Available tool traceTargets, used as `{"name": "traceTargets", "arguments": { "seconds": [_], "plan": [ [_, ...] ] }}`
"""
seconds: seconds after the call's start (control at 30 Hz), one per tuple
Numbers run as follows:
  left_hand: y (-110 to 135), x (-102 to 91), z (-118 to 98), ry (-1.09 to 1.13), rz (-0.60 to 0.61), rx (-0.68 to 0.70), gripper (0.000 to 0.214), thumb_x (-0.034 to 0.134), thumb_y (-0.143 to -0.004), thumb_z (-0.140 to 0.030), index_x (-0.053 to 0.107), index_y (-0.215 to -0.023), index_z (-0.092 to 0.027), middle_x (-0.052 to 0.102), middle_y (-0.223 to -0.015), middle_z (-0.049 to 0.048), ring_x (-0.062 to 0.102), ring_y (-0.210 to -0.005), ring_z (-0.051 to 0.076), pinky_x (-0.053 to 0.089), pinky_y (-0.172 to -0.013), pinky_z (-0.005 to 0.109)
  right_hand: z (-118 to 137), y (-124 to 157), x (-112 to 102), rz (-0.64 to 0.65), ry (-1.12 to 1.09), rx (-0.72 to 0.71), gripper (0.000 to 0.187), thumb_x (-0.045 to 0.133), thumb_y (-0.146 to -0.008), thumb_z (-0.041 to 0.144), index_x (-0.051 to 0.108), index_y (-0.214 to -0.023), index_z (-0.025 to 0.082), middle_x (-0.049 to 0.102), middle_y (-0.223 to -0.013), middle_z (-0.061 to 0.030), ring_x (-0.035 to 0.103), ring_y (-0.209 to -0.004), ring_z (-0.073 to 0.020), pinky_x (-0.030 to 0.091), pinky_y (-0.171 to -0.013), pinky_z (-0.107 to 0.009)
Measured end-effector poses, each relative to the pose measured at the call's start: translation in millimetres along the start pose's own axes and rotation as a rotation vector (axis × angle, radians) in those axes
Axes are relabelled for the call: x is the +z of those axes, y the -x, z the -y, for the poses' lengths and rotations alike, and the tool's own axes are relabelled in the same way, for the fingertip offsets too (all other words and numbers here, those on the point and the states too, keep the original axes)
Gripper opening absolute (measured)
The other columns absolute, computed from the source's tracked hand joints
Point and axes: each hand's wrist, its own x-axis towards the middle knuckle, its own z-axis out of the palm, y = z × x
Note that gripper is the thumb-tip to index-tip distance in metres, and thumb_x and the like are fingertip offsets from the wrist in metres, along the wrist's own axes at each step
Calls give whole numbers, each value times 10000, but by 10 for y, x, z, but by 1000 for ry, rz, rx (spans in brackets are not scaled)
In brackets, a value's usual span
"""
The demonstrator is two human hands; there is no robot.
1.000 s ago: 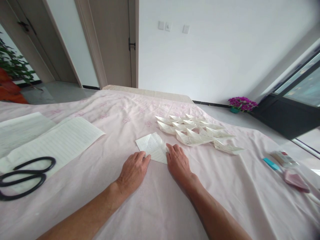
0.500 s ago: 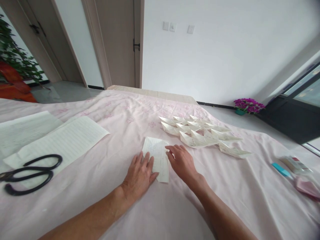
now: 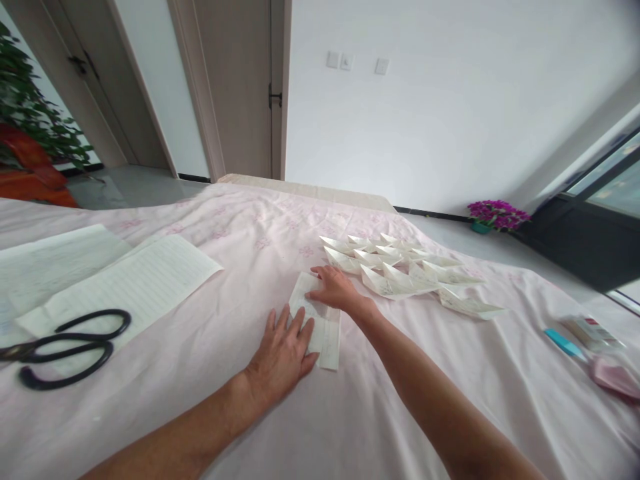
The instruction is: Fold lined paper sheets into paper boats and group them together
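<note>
A folded strip of lined white paper (image 3: 327, 337) lies on the pink sheet (image 3: 350, 413) in front of me. My left hand (image 3: 283, 353) lies flat on its near left part, fingers stretched out. My right hand (image 3: 335, 288) rests on the paper's far end, fingers extended and pressing down. Just beyond the right hand sits a cluster of several folded paper boats (image 3: 400, 270).
Black scissors (image 3: 65, 347) lie on lined paper sheets (image 3: 135, 280) at the left. A blue-capped glue stick (image 3: 563, 341), a small packet (image 3: 593, 332) and a pink object (image 3: 615, 377) lie at the right. A doorway, a plant and a purple flower pot (image 3: 495, 215) are beyond the bed.
The paper was turned from slanted to lengthwise. My left hand moved onto its near part and flattened; my right hand slid forward to the far end.
</note>
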Motion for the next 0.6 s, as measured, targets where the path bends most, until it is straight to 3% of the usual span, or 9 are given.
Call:
{"name": "traceTargets", "arguments": {
  "seconds": [0.13,0.23,0.3,0.43,0.6],
  "plan": [
    [-15,-40,40,44,9,32,518,544,-906,-454,566,-1329,-156,513,-1428,172,443,-1321,401,323,-1087,580,-89,28,-74,4,-49,-4,344,753,-688,323,702,-1015,231,660,-959,-18,590,-893,-185,431,-772,-279],
    [-25,-47,61,61,-18,48,477,574,-897,-408,574,-1305,-159,540,-1397,167,460,-1308,378,342,-1081,555,-135,100,-108,-67,-96,-61,187,741,-675,236,699,-855,205,674,-928,-4,593,-913,-180,427,-830,-280],
    [-35,-46,68,64,-39,50,423,586,-896,-352,586,-1272,-157,563,-1368,161,481,-1287,361,361,-1070,540,-160,154,-109,-51,-140,-97,105,694,-710,181,691,-813,198,679,-846,12,603,-828,-157,434,-787,-261],
    [-65,-41,74,64,-64,52,301,579,-894,-237,613,-1177,-141,617,-1267,141,533,-1215,323,418,-1031,485,-225,254,-48,-116,-184,-188,215,629,-745,92,718,-908,198,689,-869,3,604,-812,-147,442,-779,-257],
    [-99,-53,73,85,-47,7,221,568,-878,-169,603,-1095,-157,635,-1130,110,579,-1105,271,483,-952,430,-336,343,127,-206,-210,-311,336,574,-772,6,774,-887,250,669,-835,-14,582,-829,-160,446,-814,-285]
  ]
}}
